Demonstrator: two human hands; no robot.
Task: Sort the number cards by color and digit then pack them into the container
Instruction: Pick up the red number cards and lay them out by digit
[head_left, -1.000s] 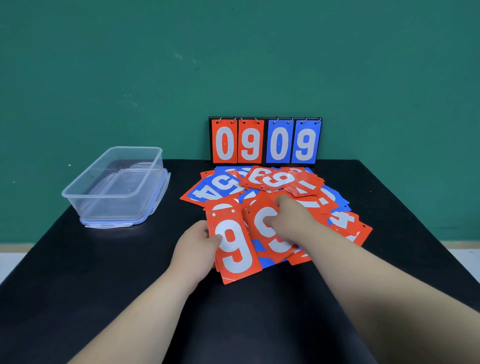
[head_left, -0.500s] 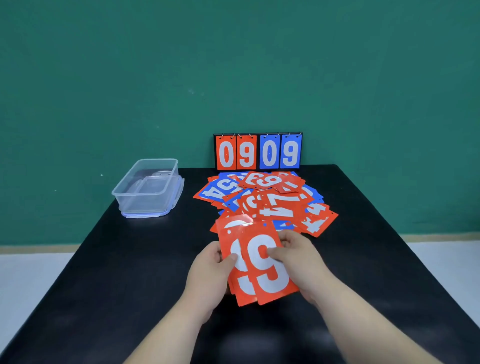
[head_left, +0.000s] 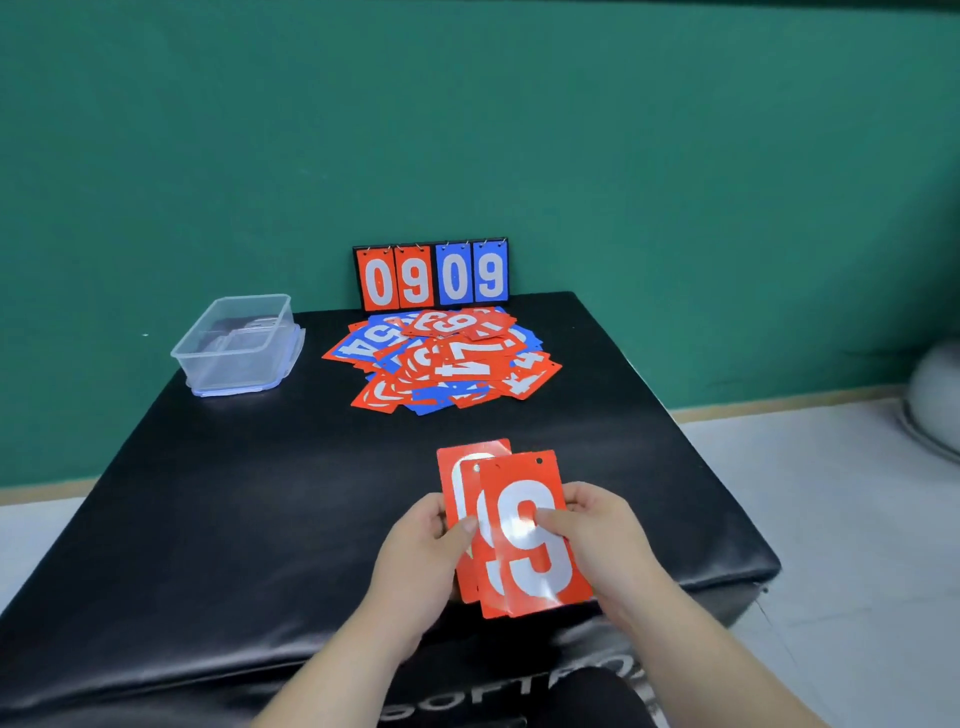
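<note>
Since prior frame: red 9 cards (head_left: 524, 540) drawn lower centre, away from pile (head_left: 441, 364); left hand (head_left: 415, 561) and right hand (head_left: 608, 540) both pinching them. Red nines being collected; container (head_left: 208, 364) unfilled.

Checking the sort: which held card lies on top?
The rightmost red 9 card, pinched by the right hand; it overlaps the two red cards behind it.

Left hand (head_left: 415, 564), right hand (head_left: 610, 540), both gripping cards (head_left: 530, 574)

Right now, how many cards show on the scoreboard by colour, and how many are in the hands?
Red scoreboard cards: 2
Blue scoreboard cards: 2
Red held cards, gripped by left hand and right hand: 3 visible
Total: 7
</note>
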